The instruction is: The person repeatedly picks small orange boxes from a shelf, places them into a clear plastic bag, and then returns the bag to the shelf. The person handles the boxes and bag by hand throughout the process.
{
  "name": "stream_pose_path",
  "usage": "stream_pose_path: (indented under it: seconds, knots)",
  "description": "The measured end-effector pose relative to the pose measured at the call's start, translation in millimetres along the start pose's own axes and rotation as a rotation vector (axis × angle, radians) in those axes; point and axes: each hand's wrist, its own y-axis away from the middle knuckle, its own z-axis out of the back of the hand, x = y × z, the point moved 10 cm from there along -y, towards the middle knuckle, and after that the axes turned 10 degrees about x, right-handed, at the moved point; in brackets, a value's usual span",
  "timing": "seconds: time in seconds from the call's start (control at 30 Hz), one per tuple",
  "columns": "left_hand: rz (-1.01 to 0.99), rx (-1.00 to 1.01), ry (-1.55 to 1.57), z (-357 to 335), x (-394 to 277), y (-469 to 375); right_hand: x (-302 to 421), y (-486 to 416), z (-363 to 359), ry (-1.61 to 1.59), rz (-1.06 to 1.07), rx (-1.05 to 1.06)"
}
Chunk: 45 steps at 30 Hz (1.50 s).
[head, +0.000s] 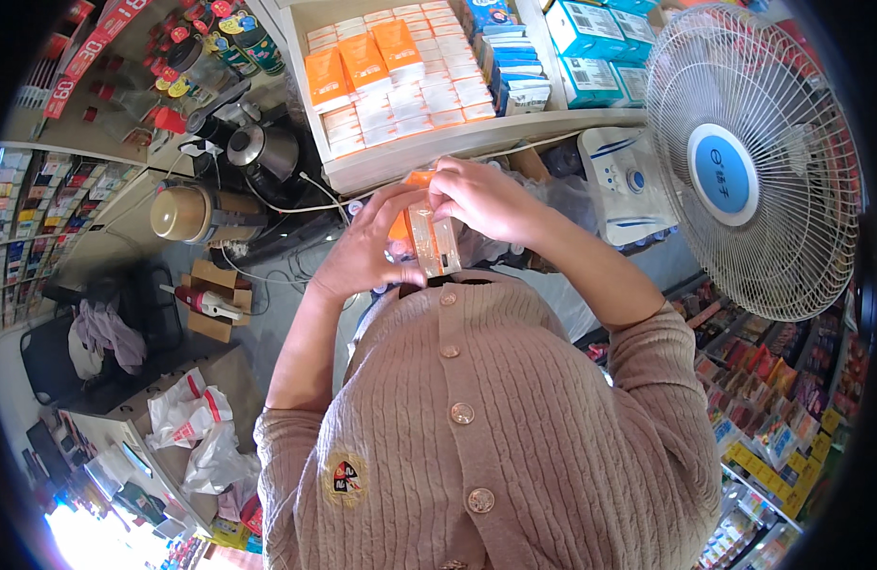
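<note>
Close to my chest, an orange-and-white tissue pack (434, 242) in shiny clear film is between my two hands. My left hand (371, 246) curls around its left side, with the thumb at the lower end. The fingertips of my right hand (481, 199) pinch its upper part. More orange shows behind my left fingers; whether it is a second pack I cannot tell. Just beyond, rows of similar tissue packs (424, 92) fill a wooden shelf bin (410, 160), with several orange-faced packs (364, 60) lying on top.
A white electric fan (723, 174) stands at the right. On the left are a steel kettle (267, 151), an insulated jug (189, 215) and loose cables. A handheld vacuum (207, 303) lies in an open cardboard box (202, 269). Candy racks (773, 385) line the lower right.
</note>
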Motion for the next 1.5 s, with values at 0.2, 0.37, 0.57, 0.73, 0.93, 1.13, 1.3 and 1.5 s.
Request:
stream_pose_path:
  seconds: [0.2,0.37,0.57,0.73,0.93,1.13,1.3,1.5]
  knots:
    - [-0.057,-0.184,-0.422,29,-25,-11,11,3,2,0.017,0.122,-0.171]
    - [-0.131,-0.128,-0.441,26,-29,-19,4,10,2,-0.008,0.113,-0.217]
    - [-0.181,-0.180,0.082,27,-2,-23,-8,16,8,-0.210,0.118,-0.339]
    - [-0.169,-0.234,0.170,26,14,-22,-18,12,5,-0.312,0.084,-0.360]
    - [-0.141,-0.225,0.127,23,17,-21,-3,6,4,-0.121,0.141,-0.154]
    - [-0.173,-0.237,-0.041,27,0,-23,-4,-6,-2,-0.066,0.116,0.099]
    - [-0.202,-0.301,-0.378,27,-39,-12,4,0,7,0.035,0.135,-0.112]
    - [-0.210,-0.195,-0.171,27,-51,-13,32,21,11,0.244,0.325,-0.352]
